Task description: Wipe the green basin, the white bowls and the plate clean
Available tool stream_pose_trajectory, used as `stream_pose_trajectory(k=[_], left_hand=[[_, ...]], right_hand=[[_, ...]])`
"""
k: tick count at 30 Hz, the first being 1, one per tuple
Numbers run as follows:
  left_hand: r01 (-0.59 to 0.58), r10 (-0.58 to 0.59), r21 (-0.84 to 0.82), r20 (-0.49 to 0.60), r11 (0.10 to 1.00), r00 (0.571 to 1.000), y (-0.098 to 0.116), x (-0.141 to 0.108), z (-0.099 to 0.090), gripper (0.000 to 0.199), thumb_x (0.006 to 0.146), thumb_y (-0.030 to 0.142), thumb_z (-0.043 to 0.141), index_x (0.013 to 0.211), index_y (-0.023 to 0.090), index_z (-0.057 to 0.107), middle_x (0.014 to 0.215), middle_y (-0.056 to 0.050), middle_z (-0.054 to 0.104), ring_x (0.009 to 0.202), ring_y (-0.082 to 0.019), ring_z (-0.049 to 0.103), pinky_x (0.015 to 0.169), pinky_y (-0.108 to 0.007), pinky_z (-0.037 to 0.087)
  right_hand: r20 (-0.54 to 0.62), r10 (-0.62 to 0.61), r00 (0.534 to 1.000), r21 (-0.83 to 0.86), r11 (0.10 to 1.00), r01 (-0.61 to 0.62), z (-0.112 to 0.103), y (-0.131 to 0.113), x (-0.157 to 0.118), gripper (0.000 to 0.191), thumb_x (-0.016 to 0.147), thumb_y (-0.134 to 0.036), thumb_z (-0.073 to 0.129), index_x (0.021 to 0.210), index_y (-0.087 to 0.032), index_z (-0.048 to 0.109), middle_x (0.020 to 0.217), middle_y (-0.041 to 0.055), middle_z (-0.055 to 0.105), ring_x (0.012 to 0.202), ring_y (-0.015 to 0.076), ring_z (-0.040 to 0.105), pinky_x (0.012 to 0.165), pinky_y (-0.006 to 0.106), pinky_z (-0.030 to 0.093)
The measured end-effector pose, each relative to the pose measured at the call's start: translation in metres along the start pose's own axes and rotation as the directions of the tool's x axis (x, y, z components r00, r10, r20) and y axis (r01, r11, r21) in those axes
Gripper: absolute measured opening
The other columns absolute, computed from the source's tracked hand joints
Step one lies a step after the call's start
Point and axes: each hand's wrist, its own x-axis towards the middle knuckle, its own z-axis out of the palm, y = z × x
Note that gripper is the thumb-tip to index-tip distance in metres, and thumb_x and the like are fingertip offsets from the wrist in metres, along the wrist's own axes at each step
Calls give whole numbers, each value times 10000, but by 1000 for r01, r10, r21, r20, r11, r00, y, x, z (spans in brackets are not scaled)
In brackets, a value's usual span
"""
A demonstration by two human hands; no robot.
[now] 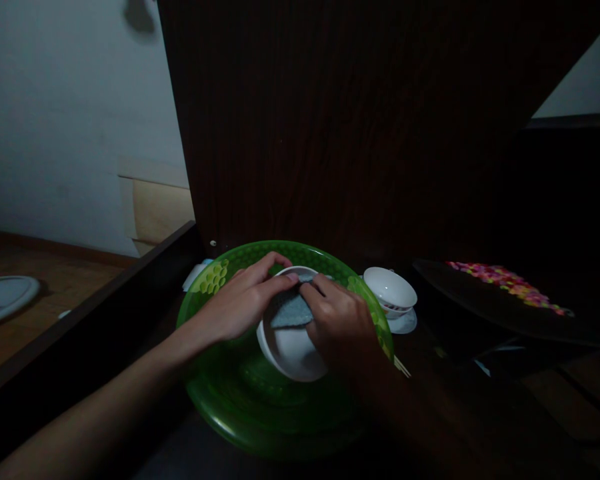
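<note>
I had one white bowl (295, 353) tilted above one green basin (225, 423); I cannot tell whether they touched. My left hand (245, 303) had its grip clamped on the bowl's rim, and my right hand (341, 320) had its grip closed on one grey cloth (289, 313) inside it. Right of the basin, one second bowl (390, 291) sat on one plate (406, 324), with two chopsticks (403, 367) near.

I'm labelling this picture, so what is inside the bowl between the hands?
Inside the white bowl is a grey cloth, partly covered by the right hand. The inner surface beneath both cannot be seen.
</note>
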Motion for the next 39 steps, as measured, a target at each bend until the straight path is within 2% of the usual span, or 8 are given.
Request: stream_pose_trajectory(k=[5,9,12,17,21,28,35,39], left_hand=[[28,-29,-20,-26,999,999,0,-1,2,327,844,518,539,1011,246,612,895,-18,695,826,-248,631,685,-342,449],[55,-55,-3,-50,998,997,2,-3,3,358,845,554,531,1013,245,598,769,1,651,733,-232,603,616,-327,411],[54,-52,28,-66,998,996,4,-6,2,370,840,571,538,1007,244,583,767,6,638,752,-230,592,652,-336,407],[55,-55,-3,-49,998,997,6,-7,3,353,828,548,538,1001,241,555,722,17,608,706,-218,570,633,-330,397],[75,-74,14,-43,997,996,4,-5,4,354,822,558,530,987,246,559,701,22,598,680,-215,558,597,-320,377],[84,-85,-34,-39,996,996,2,-1,1,311,812,538,542,914,248,587,796,10,625,792,-226,581,633,-316,402],[40,-42,-64,-32,997,999,1,1,-5,319,817,522,567,944,232,605,839,-8,648,815,-233,593,639,-316,423],[66,-69,-32,-111,997,991,-7,10,-14,374,809,562,578,962,222,608,838,-10,651,774,-219,588,623,-306,422]], right_hand=[[82,-30,996,53,998,26,0,-3,-3,374,805,-1,463,1061,-164,681,1031,116,669,832,224,622,708,326,475],[42,-103,994,178,979,94,9,-8,-5,425,773,-2,438,1115,-149,642,1083,117,652,904,221,607,822,349,498],[54,-159,986,265,954,139,11,-16,-7,412,772,-28,443,1136,-130,604,1079,126,641,974,237,592,857,371,496],[124,-225,966,408,899,157,2,-19,-11,217,840,-75,426,972,-145,584,926,85,621,841,208,574,771,354,480],[161,-303,939,458,866,200,-3,-16,-15,205,892,-69,399,914,-157,582,919,77,635,848,192,581,790,335,457],[233,-274,933,530,841,114,-20,-16,-16,185,981,-217,452,887,-171,605,877,54,686,817,176,615,746,297,426],[232,-242,942,550,832,78,-43,-2,-24,125,878,-242,600,774,-203,658,803,5,697,756,161,603,709,278,426],[186,-211,960,575,815,68,-54,6,-25,365,939,-350,558,603,-210,595,603,-26,590,612,134,541,639,275,406]])
